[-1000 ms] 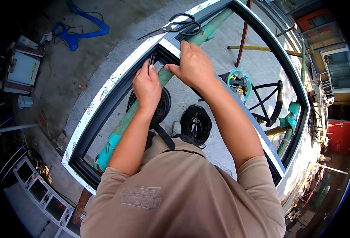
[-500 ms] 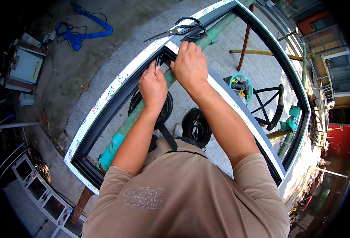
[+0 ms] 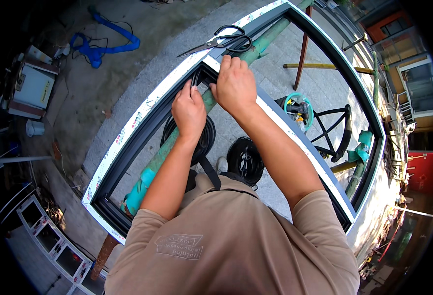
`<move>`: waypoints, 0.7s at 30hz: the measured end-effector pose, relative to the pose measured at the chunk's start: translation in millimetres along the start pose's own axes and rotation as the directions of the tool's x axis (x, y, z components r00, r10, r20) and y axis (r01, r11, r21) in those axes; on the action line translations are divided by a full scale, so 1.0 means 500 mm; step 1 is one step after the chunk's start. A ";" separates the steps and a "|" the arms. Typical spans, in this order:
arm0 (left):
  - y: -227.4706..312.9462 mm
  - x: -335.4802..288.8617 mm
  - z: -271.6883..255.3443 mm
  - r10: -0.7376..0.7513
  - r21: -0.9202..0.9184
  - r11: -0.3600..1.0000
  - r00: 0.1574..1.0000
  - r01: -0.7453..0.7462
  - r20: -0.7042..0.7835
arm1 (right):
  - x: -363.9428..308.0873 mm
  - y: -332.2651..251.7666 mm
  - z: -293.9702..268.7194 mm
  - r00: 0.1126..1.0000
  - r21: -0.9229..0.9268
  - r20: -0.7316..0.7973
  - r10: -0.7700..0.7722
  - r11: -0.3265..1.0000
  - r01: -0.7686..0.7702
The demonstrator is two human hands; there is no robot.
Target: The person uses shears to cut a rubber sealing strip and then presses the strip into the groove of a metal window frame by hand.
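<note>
A large window frame (image 3: 124, 132), white film on its outer faces and dark channels inside, lies flat before me. My left hand (image 3: 190, 112) is at the inner corner where the middle bar (image 3: 290, 129) meets the far side. Its fingertips pinch a black rubber sealing strip (image 3: 195, 78) against the channel; part of the strip is hidden by them. Just right of it, my right hand (image 3: 236, 84) is curled over the end of the middle bar, thumb toward the corner. Black-handled scissors (image 3: 216, 43) rest on the frame beyond both hands.
Green-wrapped poles (image 3: 165, 152) run beneath the frame. Below lie a coil of black strip (image 3: 205, 140), a round black container (image 3: 245, 160) and a teal-rimmed bucket (image 3: 310, 110) of tools. A blue strap-like bundle (image 3: 96, 51) is on the ground at far left.
The strip that stood up above my left fingertips now sits lower, closer to the channel at the corner. My right hand has shifted only slightly on the bar.
</note>
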State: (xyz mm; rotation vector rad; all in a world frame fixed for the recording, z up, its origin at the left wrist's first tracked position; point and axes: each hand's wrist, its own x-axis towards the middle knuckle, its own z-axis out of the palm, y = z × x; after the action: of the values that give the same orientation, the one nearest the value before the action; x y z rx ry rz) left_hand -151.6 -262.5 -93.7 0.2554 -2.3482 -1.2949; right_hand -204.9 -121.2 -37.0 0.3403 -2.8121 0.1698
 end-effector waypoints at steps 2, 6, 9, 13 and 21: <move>-0.001 0.002 0.001 0.000 -0.001 1.000 1.000 0.000 -0.005 | -0.005 -0.012 -0.023 1.000 0.042 0.010 0.023 0.999 -0.024; 0.008 0.002 0.013 -0.044 0.022 0.999 0.998 0.045 -0.039 | -0.007 -0.009 -0.025 0.999 0.059 0.014 0.033 0.998 -0.033; 0.010 0.003 0.019 -0.045 0.008 0.999 0.997 0.045 -0.060 | -0.007 -0.003 -0.035 1.000 0.077 0.014 0.015 0.997 -0.016; -0.006 0.005 0.018 -0.017 0.032 0.999 0.998 0.019 -0.067 | -0.021 -0.006 -0.033 0.999 0.135 -0.042 0.013 0.991 -0.007; -0.004 0.009 -0.016 -0.122 -0.071 0.989 0.989 0.129 0.088 | -0.168 -0.072 -0.001 0.968 0.595 -0.247 -0.031 0.784 0.177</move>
State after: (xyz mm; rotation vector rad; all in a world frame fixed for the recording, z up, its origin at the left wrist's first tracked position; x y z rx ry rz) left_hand -151.9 -271.1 -90.4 0.3357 -2.3785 -1.4784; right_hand -117.9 -137.8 -59.7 0.5753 -2.4256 1.0463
